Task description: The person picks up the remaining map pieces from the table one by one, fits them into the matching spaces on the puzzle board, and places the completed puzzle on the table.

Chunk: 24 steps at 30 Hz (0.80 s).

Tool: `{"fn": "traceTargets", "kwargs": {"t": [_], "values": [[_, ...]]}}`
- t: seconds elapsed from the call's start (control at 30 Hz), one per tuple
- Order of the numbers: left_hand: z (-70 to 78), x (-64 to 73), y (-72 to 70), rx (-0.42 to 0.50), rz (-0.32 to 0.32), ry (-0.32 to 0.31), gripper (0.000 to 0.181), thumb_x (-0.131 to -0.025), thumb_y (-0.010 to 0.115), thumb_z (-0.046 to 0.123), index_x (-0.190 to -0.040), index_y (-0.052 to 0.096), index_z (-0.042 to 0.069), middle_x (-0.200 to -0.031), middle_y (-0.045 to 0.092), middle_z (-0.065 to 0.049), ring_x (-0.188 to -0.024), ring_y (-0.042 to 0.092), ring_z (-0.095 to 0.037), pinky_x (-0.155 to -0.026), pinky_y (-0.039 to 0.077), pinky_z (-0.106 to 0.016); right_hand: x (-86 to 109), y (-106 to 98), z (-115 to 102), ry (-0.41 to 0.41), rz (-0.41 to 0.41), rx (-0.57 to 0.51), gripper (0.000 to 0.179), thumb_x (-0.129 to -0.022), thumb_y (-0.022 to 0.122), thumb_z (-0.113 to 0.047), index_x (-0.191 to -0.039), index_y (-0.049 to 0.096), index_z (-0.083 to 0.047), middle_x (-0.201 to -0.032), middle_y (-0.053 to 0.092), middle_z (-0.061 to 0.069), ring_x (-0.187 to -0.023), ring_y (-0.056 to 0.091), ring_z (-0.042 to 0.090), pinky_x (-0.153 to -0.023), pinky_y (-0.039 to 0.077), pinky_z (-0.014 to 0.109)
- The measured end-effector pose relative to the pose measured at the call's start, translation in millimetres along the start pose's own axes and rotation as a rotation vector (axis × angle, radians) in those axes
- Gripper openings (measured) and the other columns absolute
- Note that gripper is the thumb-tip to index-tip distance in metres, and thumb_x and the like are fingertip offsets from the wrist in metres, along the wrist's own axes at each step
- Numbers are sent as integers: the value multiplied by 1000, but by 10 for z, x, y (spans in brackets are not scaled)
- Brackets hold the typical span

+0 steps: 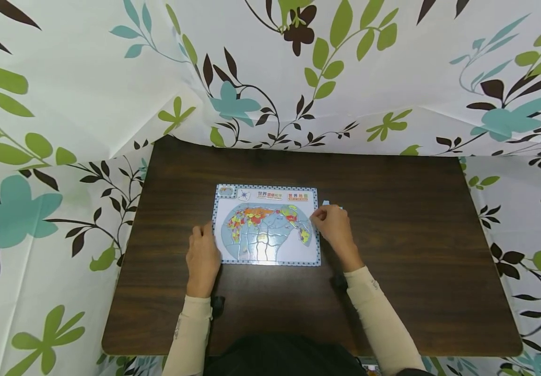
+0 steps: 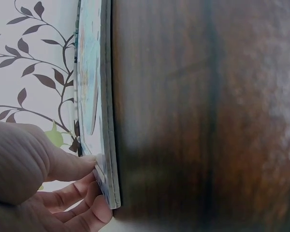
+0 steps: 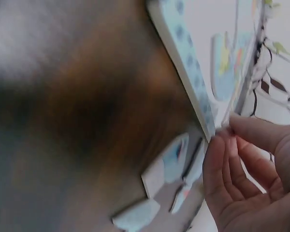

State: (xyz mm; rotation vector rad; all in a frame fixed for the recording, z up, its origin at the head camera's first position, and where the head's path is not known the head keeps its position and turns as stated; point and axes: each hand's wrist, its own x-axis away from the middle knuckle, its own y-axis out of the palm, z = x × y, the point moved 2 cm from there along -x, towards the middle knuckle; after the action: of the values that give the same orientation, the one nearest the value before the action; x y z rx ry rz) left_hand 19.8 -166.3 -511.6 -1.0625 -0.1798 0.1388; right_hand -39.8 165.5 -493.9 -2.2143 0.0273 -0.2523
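Note:
A world map jigsaw puzzle board (image 1: 298, 250) with a dotted blue border lies on the table. Its blue oval map (image 1: 261, 237) is mostly filled, with a white gap at the lower right. At the board's left edge, my left hand (image 1: 203, 258) grips the rim; in the left wrist view the thumb (image 2: 77, 164) lies on top and the other fingers curl against the side. My right hand (image 1: 333, 225) is over the right border, thumb and forefinger pinching a small puzzle piece mostly hidden by the fingertips (image 3: 215, 152).
Several loose puzzle pieces (image 3: 171, 162) lie beside the board's right edge, partly behind my right hand in the head view. The dark wooden table (image 1: 407, 261) extends on both sides. A leaf-patterned cloth (image 1: 270, 78) hangs along the back and sides.

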Motion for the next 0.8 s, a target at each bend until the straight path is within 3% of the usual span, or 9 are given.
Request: {"fn": "traceTargets", "kwargs": {"t": [0.17,0.3,0.4,0.6,0.8], "values": [[10,7,6,3,-11,5,38,-100,55,5,-138,54,2,-115,51,-24,-105,55,-44,-64,53,-59,-116,-217,168,8,71,-19,33,-90,74,-17,-119,70,-3,-105,70,16,-92,66,32,-76,52,48],[-2,4,3,0,-16,3,38,-101,52,7,-139,53,3,-117,50,-25,-106,55,-44,-63,53,-59,-203,-336,341,29,44,60,46,-90,74,-20,-131,64,-2,-126,60,26,-116,57,43,-94,47,58],[-11,1,0,-2,-19,-1,38,-102,51,8,-139,52,3,-119,50,-25,-106,54,-44,-63,53,-58,-234,-360,432,26,17,125,49,-90,75,-22,-134,62,-4,-134,54,28,-125,49,46,-102,42,60],[-9,3,11,2,-23,-4,39,-101,53,7,-140,52,2,-117,49,-24,-105,54,-43,-65,53,-58,-205,-358,501,-3,29,180,47,-87,78,-20,-130,66,-5,-130,55,26,-121,51,44,-97,45,60],[-4,-2,23,0,-27,-10,38,-102,52,7,-140,52,2,-118,49,-25,-106,54,-43,-65,53,-58,-190,-332,512,-49,89,149,28,-85,80,-15,-110,76,-2,-117,62,23,-113,57,42,-93,48,59]]}}
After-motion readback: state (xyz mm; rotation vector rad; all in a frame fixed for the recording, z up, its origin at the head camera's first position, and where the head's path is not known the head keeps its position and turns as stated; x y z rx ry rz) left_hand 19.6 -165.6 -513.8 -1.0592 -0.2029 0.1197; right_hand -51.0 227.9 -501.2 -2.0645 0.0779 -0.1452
